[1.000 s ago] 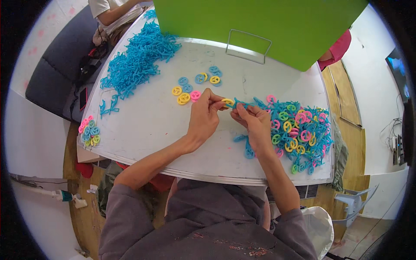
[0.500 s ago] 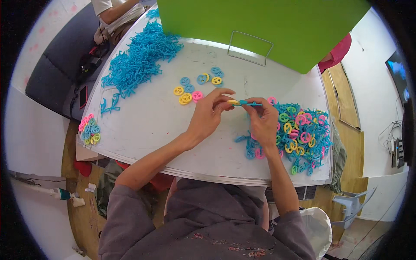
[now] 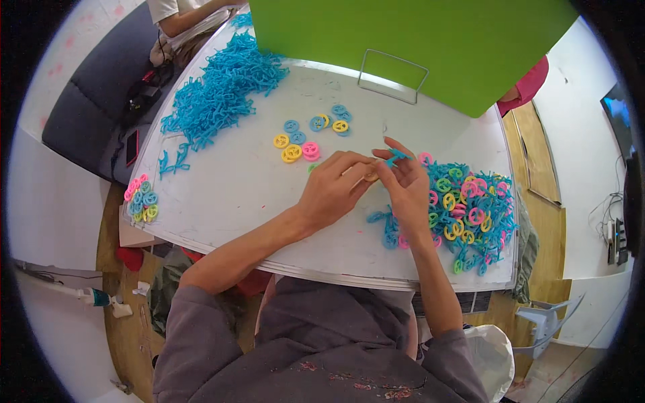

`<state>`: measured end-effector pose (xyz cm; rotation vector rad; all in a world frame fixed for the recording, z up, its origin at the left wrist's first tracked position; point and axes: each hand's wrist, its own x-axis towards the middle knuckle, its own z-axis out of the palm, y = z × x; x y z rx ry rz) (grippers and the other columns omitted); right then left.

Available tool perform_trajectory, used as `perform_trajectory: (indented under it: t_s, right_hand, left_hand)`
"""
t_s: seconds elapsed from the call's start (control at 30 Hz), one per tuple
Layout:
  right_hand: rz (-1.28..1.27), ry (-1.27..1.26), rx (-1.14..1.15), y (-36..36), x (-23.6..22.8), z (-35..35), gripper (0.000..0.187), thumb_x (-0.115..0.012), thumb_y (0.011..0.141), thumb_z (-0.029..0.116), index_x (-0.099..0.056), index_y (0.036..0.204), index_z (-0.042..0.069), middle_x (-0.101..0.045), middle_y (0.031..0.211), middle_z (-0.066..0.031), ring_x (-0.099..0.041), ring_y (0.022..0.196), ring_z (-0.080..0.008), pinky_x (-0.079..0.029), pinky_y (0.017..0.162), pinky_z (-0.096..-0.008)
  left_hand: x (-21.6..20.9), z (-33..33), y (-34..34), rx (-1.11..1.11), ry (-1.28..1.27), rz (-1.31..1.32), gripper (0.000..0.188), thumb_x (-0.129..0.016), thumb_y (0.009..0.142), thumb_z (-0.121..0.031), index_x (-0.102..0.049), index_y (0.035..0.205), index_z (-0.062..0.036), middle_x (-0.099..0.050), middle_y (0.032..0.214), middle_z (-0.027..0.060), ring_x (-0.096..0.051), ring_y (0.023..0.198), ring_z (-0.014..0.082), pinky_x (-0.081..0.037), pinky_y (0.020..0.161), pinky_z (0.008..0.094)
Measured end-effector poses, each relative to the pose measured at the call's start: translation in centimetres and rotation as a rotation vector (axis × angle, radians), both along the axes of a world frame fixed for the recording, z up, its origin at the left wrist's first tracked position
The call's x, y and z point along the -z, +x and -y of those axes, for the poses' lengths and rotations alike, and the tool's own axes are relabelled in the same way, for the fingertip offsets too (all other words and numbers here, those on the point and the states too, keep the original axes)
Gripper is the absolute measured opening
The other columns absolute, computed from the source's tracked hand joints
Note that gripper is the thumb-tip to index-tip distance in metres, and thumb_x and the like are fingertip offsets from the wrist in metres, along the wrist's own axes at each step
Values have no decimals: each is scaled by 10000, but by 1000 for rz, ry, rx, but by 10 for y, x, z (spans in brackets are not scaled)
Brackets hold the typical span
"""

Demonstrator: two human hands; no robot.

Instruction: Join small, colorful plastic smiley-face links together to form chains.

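Above the middle of the white table (image 3: 269, 221) my two hands meet. My left hand (image 3: 334, 189) is closed on a small yellow plastic wheel (image 3: 371, 178), mostly covered by its fingers. My right hand (image 3: 408, 191) pinches a blue branched plastic piece (image 3: 396, 158), which sticks up between thumb and fingers. Whether wheel and blue piece are joined I cannot tell. Just right of my right hand lies a heap of blue pieces with coloured wheels (image 3: 467, 208). Beyond my left hand, loose pink wheels (image 3: 310, 150) and yellow wheels (image 3: 291, 154) lie flat, with blue ones behind.
A large pile of blue branched pieces (image 3: 225, 87) covers the far left. Several small wheels (image 3: 141, 199) sit at the left corner. A green panel (image 3: 403, 47) with a wire frame (image 3: 394, 76) stands at the back. Another person's arm (image 3: 191, 20) shows at the far left.
The blue piece has turned upward in my right hand, and the yellow wheel has dropped lower behind my left fingers. My left hand has shifted slightly right; a green wheel shows beside it.
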<state>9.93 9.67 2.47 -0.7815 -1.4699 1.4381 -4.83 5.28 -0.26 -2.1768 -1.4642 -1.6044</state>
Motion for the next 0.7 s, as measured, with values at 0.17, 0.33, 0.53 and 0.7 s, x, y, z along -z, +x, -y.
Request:
perform_trajectory:
  t_s: [0.17, 0.33, 0.53, 0.7]
  right_hand:
    - [86, -70, 99, 10, 0, -5, 345, -595, 949, 192, -567, 1232, -4, -578, 827, -15, -536, 773, -58, -431, 678, -208]
    - [106, 9, 66, 12, 7, -10, 306, -540, 984, 260, -641, 1129, 9, -537, 703, 25, -456, 658, -39, -352, 579, -199]
    - [5, -149, 65, 10, 6, -9, 226, -615, 937, 165, -648, 1079, -8, -642, 824, -29, -607, 726, -82, -477, 647, -207]
    - [55, -53, 119, 14, 12, -15, 176, -636, 916, 117, -630, 1000, -38, -668, 881, -65, -657, 783, -126, -517, 706, -232]
  left_hand:
    - [-16, -6, -12, 30, -127, 14, 293, -754, 712, -47, -653, 987, -60, -641, 995, 90, -594, 967, 278, -485, 821, 379]
    - [12, -56, -47, -269, -111, -225, 263, -708, 758, -80, -663, 1017, -72, -632, 952, 91, -546, 988, 303, -457, 841, 396]
    - [20, -66, -53, -293, -264, -266, 146, -669, 798, -70, -688, 942, -54, -634, 894, 101, -598, 896, 308, -478, 784, 410]
    - [-1, -53, -41, -212, -203, 37, 121, -622, 846, -39, -686, 948, -42, -642, 909, 100, -630, 828, 268, -503, 727, 342]
